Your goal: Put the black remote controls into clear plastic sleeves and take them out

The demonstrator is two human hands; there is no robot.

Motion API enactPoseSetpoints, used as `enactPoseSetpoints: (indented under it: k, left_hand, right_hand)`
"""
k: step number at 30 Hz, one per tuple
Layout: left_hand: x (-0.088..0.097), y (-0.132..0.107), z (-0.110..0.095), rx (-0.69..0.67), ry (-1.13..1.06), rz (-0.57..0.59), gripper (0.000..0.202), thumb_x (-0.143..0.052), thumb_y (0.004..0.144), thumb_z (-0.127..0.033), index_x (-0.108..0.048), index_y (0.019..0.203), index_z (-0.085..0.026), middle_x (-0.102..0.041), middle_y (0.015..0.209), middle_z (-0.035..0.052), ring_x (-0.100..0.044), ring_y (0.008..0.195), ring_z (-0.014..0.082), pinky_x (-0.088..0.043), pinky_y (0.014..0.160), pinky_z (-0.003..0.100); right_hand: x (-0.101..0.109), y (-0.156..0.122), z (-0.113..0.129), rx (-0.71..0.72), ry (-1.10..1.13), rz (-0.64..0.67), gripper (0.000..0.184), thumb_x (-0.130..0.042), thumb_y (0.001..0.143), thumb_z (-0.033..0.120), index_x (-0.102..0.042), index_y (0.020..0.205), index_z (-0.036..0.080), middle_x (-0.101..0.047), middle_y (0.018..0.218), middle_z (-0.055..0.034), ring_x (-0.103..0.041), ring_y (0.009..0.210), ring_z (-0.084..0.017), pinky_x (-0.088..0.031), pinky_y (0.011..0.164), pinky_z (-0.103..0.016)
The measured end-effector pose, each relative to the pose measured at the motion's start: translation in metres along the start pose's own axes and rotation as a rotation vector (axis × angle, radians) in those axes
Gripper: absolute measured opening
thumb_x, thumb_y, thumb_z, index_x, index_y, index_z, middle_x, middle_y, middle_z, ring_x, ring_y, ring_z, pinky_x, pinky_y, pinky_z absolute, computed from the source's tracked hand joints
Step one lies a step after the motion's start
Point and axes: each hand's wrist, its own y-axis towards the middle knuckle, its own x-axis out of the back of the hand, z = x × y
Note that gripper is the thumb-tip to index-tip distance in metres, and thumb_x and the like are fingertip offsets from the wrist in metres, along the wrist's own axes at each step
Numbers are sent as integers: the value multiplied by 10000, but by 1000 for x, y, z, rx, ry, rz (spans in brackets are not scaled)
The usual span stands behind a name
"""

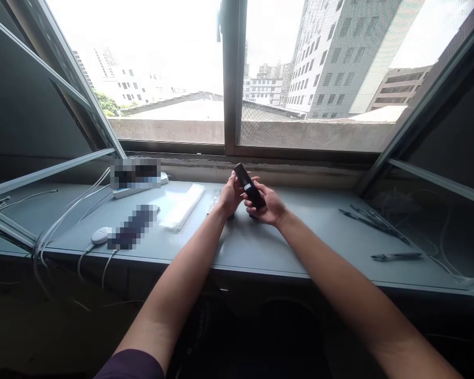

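Note:
Both my hands hold a slim black remote-like device (249, 185) above the grey window ledge (260, 242), in front of the window. My left hand (231, 193) grips its upper end with fingers curled around it. My right hand (269, 206) cradles the lower end from below, fingers wrapped under it. The device tilts up to the left and has a small pale patch on its face. A clear flat item (214, 200) lies on the ledge just behind my left hand.
A folded clear plastic bag (183, 206) lies left of my hands. Further left are a white power strip (140, 185), a white oval puck (99, 235) and white cables (59, 223). Dark cable ties (373, 220) and a dark tool (396, 256) lie at the right.

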Motion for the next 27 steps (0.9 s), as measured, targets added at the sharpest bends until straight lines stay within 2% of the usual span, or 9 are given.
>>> enactPoseSetpoints:
  k: [3, 6, 9, 12, 15, 19, 22, 24, 27]
  left_hand:
    - [-4, -2, -1, -3, 24, -39, 598, -412, 1105, -638, -721, 1327, -177, -776, 1348, 162, -772, 1105, 281, -592, 840, 345]
    - [-5, -3, 0, -8, 24, -60, 628, -408, 1098, -671, -705, 1327, -168, -763, 1372, 172, -753, 1190, 305, -590, 915, 378]
    - [-4, -2, 0, -39, 12, -71, 570, -445, 1111, -613, -686, 1363, -161, -761, 1376, 171, -767, 1110, 272, -595, 776, 314]
    - [-4, -2, -2, -53, -9, -82, 525, -502, 1104, -567, -681, 1402, -174, -766, 1368, 155, -770, 994, 234, -506, 548, 236]
    - [-5, -3, -4, -68, -35, -76, 532, -559, 1076, -583, -678, 1429, -203, -778, 1341, 137, -764, 948, 220, -446, 470, 217]
    - [-6, -4, -5, -71, -20, -94, 553, -586, 1053, -623, -674, 1434, -232, -788, 1317, 125, -761, 927, 225, -527, 587, 260]
    - [-7, -5, -6, -41, -11, -93, 590, -576, 1043, -668, -666, 1420, -222, -785, 1315, 140, -771, 1009, 254, -579, 745, 315]
    - [-8, -5, -6, -36, 10, -74, 580, -589, 1043, -660, -656, 1406, -212, -776, 1333, 146, -768, 1098, 271, -583, 827, 334]
    - [-11, -6, -7, -53, 33, -83, 539, -635, 1042, -607, -644, 1397, -201, -767, 1354, 148, -757, 1150, 277, -582, 855, 336]
  right_hand:
    - [-3, 0, -3, 58, -65, -51, 113, -652, 1064, 311, -645, 1022, 207, -650, 813, -11, -577, 582, -116, -424, 410, -173]
    - [-4, 0, -4, 53, -108, -102, 120, -623, 1084, 331, -635, 1045, 218, -686, 846, -28, -633, 611, -138, -417, 395, -176]
    - [-4, 0, -3, 33, -119, -80, 271, -492, 1141, 437, -643, 1115, 213, -727, 885, -57, -649, 601, -156, -449, 404, -203]
    - [-4, 0, -2, 10, -123, -18, 391, -381, 1164, 504, -641, 1182, 212, -751, 890, -82, -662, 608, -178, -503, 448, -239]
    - [-3, 1, -3, 5, -108, -8, 404, -354, 1166, 506, -636, 1182, 217, -757, 894, -92, -670, 622, -189, -523, 478, -257]
    - [-1, 1, -3, 15, -74, -8, 344, -426, 1159, 447, -660, 1108, 199, -707, 835, -61, -615, 592, -153, -493, 466, -228]
    - [1, 2, -4, 32, -113, -7, 231, -608, 1103, 408, -689, 1067, 195, -673, 829, -26, -576, 581, -120, -460, 431, -196]
    - [2, 2, -5, 55, -169, -57, 162, -726, 1045, 360, -699, 1068, 202, -690, 887, -21, -602, 610, -113, -473, 431, -187]
    - [2, 1, -6, 55, -237, -117, 185, -773, 1019, 364, -692, 1103, 220, -737, 1006, -41, -693, 706, -143, -536, 470, -205]
